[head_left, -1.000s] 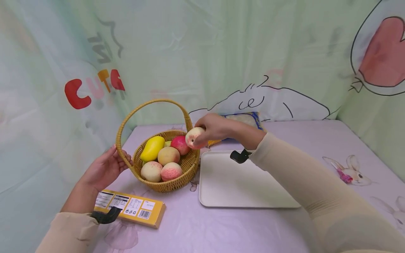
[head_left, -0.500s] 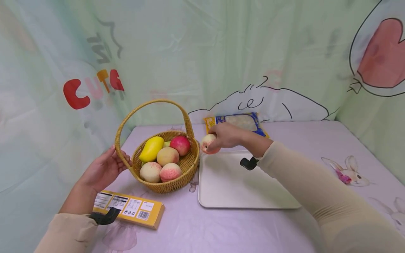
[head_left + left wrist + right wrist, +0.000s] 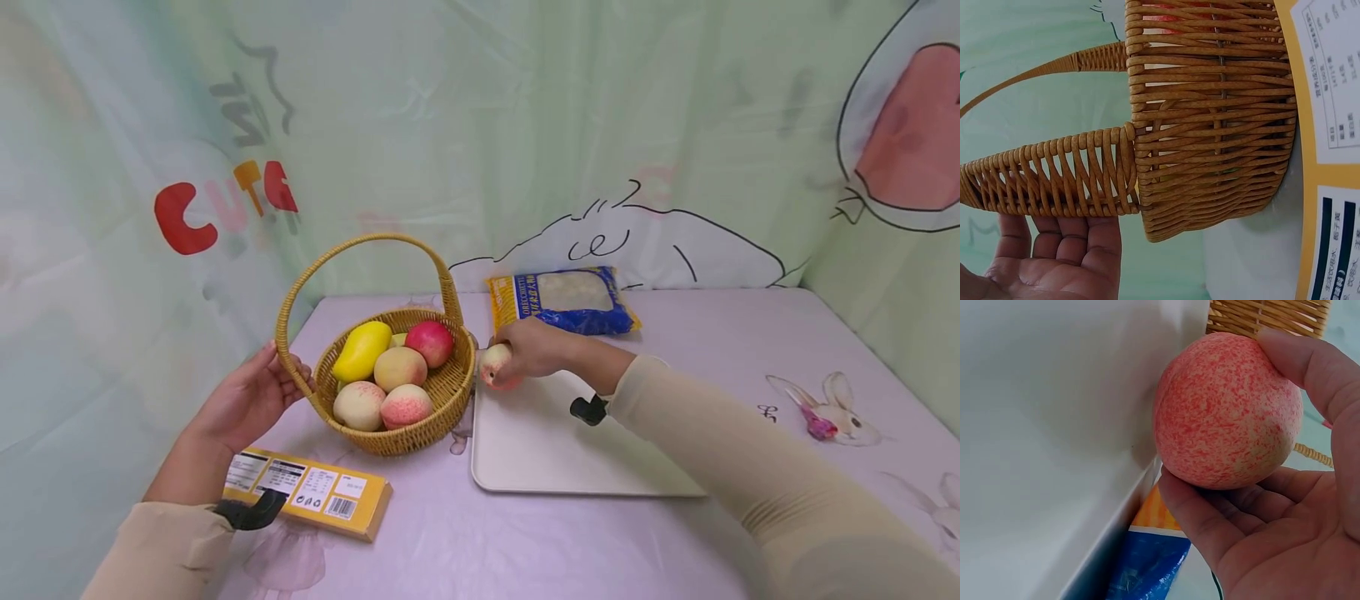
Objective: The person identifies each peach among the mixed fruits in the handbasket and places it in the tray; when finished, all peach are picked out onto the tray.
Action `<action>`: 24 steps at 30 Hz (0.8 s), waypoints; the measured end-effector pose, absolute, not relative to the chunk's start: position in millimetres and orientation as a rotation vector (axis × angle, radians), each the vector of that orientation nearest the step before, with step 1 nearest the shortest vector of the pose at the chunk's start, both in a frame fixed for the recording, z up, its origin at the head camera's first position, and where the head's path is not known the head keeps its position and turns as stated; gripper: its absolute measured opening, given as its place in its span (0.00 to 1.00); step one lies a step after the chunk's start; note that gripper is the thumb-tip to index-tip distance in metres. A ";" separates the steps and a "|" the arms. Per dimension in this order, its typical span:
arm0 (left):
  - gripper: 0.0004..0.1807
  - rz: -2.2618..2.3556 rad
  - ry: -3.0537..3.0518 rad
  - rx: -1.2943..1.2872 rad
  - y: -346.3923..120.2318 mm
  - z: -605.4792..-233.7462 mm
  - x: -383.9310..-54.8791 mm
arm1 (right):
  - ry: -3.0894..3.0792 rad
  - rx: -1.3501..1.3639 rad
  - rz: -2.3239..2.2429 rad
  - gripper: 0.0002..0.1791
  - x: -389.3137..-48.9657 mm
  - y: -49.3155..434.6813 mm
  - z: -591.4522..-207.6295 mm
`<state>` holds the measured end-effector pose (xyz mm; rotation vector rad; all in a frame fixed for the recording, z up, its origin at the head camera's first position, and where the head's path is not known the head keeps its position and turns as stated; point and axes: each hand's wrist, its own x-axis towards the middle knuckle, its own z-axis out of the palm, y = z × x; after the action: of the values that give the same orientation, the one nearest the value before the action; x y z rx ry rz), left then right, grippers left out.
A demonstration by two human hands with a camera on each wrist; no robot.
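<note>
My right hand (image 3: 536, 348) grips a pale pink-speckled peach (image 3: 1225, 412) between thumb and fingers. The peach is at the far left corner of the white tray (image 3: 577, 442); whether it touches the tray is hard to tell. To the left stands a wicker basket (image 3: 420, 437) with a tall handle. Inside it are a yellow mango (image 3: 363, 352), a red fruit (image 3: 430, 343) and several peaches (image 3: 401, 369). My left hand (image 3: 251, 400) rests against the left base of the handle (image 3: 1054, 178), palm showing, fingers loosely bent and their tips partly hidden behind it.
A yellow box (image 3: 330, 496) with printed labels lies in front of the basket, near my left wrist. Behind the tray is a blue and yellow pasta bag (image 3: 570, 300). Printed curtains (image 3: 525, 125) enclose the back and sides of the table.
My right hand has carried the peach from above the basket's right rim rightward and down to the tray's corner, uncovering the pasta bag. My left hand and the basket have stayed in place.
</note>
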<state>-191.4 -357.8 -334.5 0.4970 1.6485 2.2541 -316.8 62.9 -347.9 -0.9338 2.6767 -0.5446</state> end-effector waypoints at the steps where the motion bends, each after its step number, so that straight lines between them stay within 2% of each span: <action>1: 0.26 2.259 1.639 0.501 -357.6 -334.5 -191.5 | 2.677 -0.938 -0.544 0.27 -316.2 62.9 -348.6; 12: 0.27 2.263 1.614 0.544 -356.8 -333.1 -193.1 | 2.715 -0.981 -0.521 0.26 -312.5 63.3 -351.8; 19: 0.25 2.280 1.604 0.518 -356.3 -333.1 -193.7 | 2.692 -0.947 -0.505 0.37 -309.9 64.6 -352.0; 24: 0.26 2.282 1.601 0.503 -356.4 -334.5 -192.9 | 2.681 -0.939 -0.501 0.38 -307.8 65.0 -354.7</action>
<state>-192.9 -356.4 -334.5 0.5027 1.6006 2.2820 -307.8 65.0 -354.7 -0.9392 2.6815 -0.5009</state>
